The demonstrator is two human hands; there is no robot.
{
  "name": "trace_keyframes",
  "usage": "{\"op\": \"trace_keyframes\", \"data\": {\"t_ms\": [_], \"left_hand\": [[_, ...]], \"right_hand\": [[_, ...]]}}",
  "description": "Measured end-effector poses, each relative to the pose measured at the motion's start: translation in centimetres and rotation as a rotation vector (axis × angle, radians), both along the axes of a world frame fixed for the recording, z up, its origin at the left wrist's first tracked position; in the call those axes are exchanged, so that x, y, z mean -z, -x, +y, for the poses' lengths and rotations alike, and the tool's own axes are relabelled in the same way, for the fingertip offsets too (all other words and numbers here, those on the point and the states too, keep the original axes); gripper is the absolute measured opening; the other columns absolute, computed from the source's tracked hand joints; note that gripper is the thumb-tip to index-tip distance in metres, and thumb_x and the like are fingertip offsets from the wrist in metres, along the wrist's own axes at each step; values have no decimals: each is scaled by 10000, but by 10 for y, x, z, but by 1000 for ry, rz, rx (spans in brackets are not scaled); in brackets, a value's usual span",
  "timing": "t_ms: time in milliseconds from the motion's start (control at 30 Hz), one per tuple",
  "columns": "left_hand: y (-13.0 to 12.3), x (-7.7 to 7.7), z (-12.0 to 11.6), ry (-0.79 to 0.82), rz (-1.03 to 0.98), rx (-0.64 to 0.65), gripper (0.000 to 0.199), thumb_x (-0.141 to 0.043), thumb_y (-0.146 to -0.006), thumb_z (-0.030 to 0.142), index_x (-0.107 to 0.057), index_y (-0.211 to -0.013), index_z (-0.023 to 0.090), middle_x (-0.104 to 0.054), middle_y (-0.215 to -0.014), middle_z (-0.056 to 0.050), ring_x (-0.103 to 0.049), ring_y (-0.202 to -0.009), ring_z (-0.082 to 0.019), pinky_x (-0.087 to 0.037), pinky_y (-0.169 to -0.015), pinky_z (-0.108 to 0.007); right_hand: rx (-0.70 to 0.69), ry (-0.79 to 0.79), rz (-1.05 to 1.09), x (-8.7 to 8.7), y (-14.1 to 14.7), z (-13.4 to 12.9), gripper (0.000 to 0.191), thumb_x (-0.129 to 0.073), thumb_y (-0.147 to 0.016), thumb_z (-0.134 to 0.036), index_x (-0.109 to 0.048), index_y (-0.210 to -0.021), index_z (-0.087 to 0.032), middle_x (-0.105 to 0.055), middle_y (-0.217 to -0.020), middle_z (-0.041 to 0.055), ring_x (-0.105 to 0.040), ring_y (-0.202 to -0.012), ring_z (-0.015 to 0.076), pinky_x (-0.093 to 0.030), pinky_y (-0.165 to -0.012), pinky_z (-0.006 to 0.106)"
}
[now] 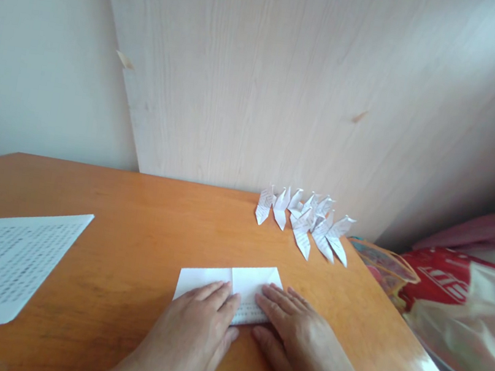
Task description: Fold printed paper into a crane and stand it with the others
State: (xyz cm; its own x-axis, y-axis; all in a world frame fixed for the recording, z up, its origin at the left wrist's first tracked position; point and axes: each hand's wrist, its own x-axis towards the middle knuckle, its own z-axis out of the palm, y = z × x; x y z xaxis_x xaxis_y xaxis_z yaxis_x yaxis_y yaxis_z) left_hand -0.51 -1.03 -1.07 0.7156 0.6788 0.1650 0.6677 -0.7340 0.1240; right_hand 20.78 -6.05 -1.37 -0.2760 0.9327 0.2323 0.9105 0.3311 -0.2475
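A folded white paper [251, 285] lies on the wooden table in front of me, with a crease near its middle and printed text along its near edge. My left hand [196, 326] rests on its left part, fingers laid flat and pointing up. On the right part lie the fingertips of my right hand [303, 339], its fingers also flat and its thumb beside the paper's near edge. Both hands press on the paper from above, and part of it is hidden under them.
Several folded paper figures [304, 222] stand at the back right of the table [152, 227]. Printed sheets [7, 267] lie at the left. A pale wooden board [244, 86] rises behind the table. Bags [443, 277] sit beyond the right edge.
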Motion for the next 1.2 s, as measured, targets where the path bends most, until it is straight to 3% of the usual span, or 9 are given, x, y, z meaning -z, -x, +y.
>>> {"op": "trace_keyframes", "data": {"t_ms": [333, 467, 600, 833, 1033, 1200], "left_hand": [[-1, 0, 2, 7, -8, -4, 414, -559, -916, 244, -622, -1321, 193, -611, -1391, -120, -570, -1282, -300, -488, -1069, -480], [0, -1, 1, 44, -10, 1, 413, -579, -906, 238, -627, -1312, 178, -605, -1394, -136, -561, -1292, -309, -471, -1083, -495], [2, -1, 1, 71, 2, 12, 441, -561, -920, 247, -596, -1354, 180, -569, -1434, -137, -513, -1343, -306, -433, -1116, -495], [12, 0, -3, 131, 6, 51, 577, -566, -922, 318, -459, -1481, 220, -379, -1571, -130, -353, -1453, -305, -358, -1161, -500], [20, -15, -8, 277, 50, 85, 677, -617, -895, 394, -372, -1523, 331, -229, -1625, -110, -220, -1490, -346, -329, -1152, -561], [22, -29, -5, 493, 123, 75, 857, -605, -823, 668, -273, -1554, 366, -28, -1654, -78, -54, -1506, -366, -228, -1194, -562]], "right_hand": [[9, 35, -3, -5, 2, 0, 422, -608, -887, -244, -638, -1306, -200, -645, -1342, 103, -605, -1234, 297, -414, -1122, 535], [-7, 98, -65, -10, 3, 0, 465, -579, -930, -323, -592, -1375, -190, -584, -1415, 110, -535, -1317, 312, -363, -1154, 550], [-9, 194, -105, -14, 1, -5, 641, -593, -915, -443, -487, -1471, -144, -457, -1505, 154, -428, -1397, 344, -320, -1179, 545], [-65, 232, -49, -13, -12, -20, 913, -578, -873, -643, -233, -1581, -179, -260, -1601, 150, -278, -1474, 336, -267, -1205, 517], [-131, 263, -49, -10, -16, -21, 1029, -541, -828, -752, -158, -1588, -174, -169, -1621, 154, -203, -1493, 352, -194, -1222, 534], [-146, 309, -51, -8, -19, -16, 1114, -558, -779, -793, -114, -1588, -170, -81, -1629, 145, -131, -1507, 350, -113, -1241, 512]]}}
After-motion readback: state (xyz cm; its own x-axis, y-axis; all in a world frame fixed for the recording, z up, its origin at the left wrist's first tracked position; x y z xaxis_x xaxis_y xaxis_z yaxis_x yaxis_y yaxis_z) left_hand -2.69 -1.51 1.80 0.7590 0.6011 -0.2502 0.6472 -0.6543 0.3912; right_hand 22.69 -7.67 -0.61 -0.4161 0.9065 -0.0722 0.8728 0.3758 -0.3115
